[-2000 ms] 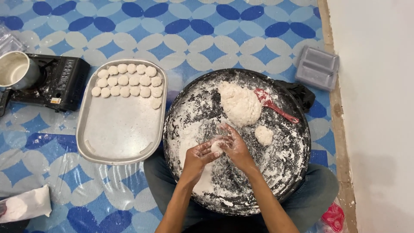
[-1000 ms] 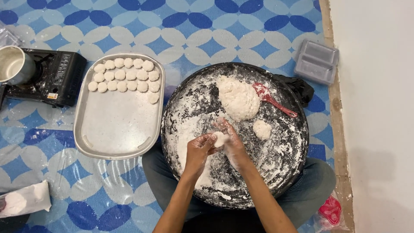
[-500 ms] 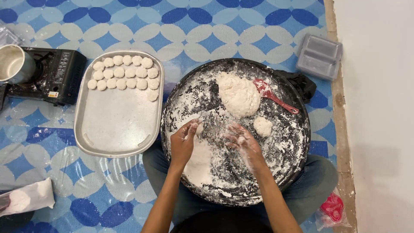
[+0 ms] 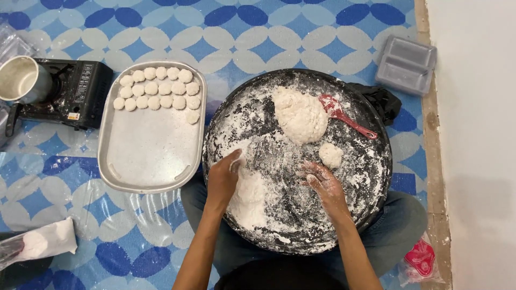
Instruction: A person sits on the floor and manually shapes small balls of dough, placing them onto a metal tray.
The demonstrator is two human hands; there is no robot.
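Note:
A big round black pan, dusted white with flour, rests on my lap. In it lie a large lump of dough, a small dough ball, a heap of flour and a red spatula. My left hand is at the pan's left side, fingers curled around a small piece of dough. My right hand is floury, fingers spread, just below the small dough ball and holding nothing. To the left stands a metal tray with several shaped dough rounds in rows at its far end.
A black portable stove with a metal pot stands far left. A grey plastic box lies at the upper right by a white wall. A flour bag lies lower left, a red-printed packet lower right. The floor mat is blue and white.
My hands were together rolling a piece of dough in the pan's middle. They have parted: the left moved left with the piece, the right opened and stayed near the small ball.

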